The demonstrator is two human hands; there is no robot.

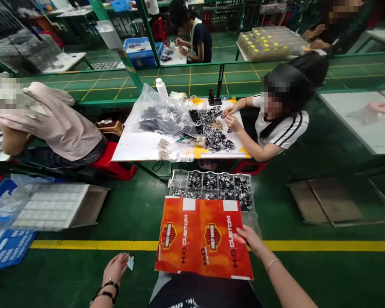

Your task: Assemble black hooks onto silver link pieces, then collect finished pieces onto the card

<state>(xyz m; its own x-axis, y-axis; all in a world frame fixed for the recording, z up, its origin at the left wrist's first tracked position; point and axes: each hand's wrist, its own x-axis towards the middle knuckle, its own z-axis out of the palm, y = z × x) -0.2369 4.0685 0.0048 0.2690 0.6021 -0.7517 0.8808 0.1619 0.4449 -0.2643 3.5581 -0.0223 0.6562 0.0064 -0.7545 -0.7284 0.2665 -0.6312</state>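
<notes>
Orange card point(199, 239): a folded printed sheet with two matching emblems and "H-D Custom" lettering, in front of the person, its far edge overlapping the tray.

Right hand point(252, 240): the fingers point(243, 233) lie over the card's right edge and seem to pinch it, nearly closed on the sheet.

Left hand point(114, 269): apart from the card, fingers loosely spread. A white scrap point(130, 262) sits just beside the fingertips; whether they hold it, I cannot tell.

Tray point(175, 179): a clear compartment tray with black-and-silver pieces in its cells, just beyond the card.

Hidden: the card covers the tray's near part, so those cells cannot be seen. The pieces are too small and glossy to identify. The person's lap point(205, 293) is cut off by the bottom edge.

Nearby: a co-worker's hands point(230, 117) work at a heap of the same pieces point(210, 137) on a white table point(141, 147), beside a clear plastic bag point(155, 113). Another co-worker in a pink shirt point(51, 124) sits at the left. A yellow floor line point(83, 244) crosses the green floor.
</notes>
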